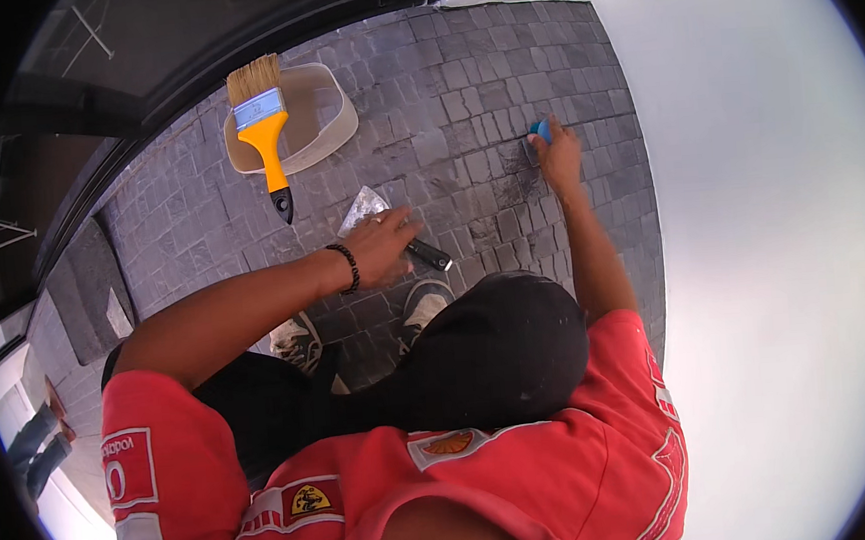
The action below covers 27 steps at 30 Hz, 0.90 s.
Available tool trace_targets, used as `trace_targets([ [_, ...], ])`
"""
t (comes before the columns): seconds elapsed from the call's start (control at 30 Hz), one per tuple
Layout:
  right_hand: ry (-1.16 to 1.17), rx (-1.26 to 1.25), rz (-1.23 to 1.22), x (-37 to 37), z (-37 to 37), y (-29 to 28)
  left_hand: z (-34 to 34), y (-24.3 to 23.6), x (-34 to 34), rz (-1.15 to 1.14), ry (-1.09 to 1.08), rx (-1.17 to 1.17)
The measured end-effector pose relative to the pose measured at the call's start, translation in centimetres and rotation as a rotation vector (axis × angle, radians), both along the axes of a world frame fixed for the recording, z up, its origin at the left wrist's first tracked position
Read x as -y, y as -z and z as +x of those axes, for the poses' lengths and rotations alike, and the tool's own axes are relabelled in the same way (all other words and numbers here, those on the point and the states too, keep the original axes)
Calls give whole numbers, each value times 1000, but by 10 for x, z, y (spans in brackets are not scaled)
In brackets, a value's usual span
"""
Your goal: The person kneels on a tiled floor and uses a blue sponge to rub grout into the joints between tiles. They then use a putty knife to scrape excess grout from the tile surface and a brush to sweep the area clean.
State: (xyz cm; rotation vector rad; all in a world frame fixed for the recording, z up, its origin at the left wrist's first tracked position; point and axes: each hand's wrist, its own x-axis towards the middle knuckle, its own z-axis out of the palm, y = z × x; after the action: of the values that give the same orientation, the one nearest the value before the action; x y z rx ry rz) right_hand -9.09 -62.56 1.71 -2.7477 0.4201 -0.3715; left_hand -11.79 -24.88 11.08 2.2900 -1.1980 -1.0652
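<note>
My right hand (560,159) reaches far ahead to the right, closed on a small blue object (541,129). The fingers cover most of it, and I cannot tell its kind. It is down at the grey stone paving (481,101), beside a dark scattered patch. My left hand (381,248), slightly blurred, wraps round a trowel with a black handle (429,255). The handle's end sticks out on the right of the hand, and the trowel's smeared metal blade (364,207) points ahead. A dark beaded bracelet circles the left wrist.
A wide paintbrush (263,136) with a yellow handle lies across a pale oval tub (329,152) at the far left. A white wall (748,198) borders the right side. Dark-framed glass (166,48) runs along the far left. My shoes (425,306) stand close by.
</note>
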Motion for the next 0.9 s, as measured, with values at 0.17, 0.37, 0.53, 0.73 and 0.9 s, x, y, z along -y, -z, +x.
trace_targets([
  [0.17,-448,-146,-80,-27,68,2,23,66,60,76,-528,205],
  [0.37,-436,-417,-172,-36,95,-24,55,79,47,356,-560,81],
  [0.53,-438,-544,-164,-40,96,-32,60,93,50,432,-479,8],
  [0.73,-463,-611,-201,-43,100,-35,64,98,50,442,-457,-28],
  [0.9,-567,-683,-165,-46,101,-38,65,97,49,443,-454,-60],
])
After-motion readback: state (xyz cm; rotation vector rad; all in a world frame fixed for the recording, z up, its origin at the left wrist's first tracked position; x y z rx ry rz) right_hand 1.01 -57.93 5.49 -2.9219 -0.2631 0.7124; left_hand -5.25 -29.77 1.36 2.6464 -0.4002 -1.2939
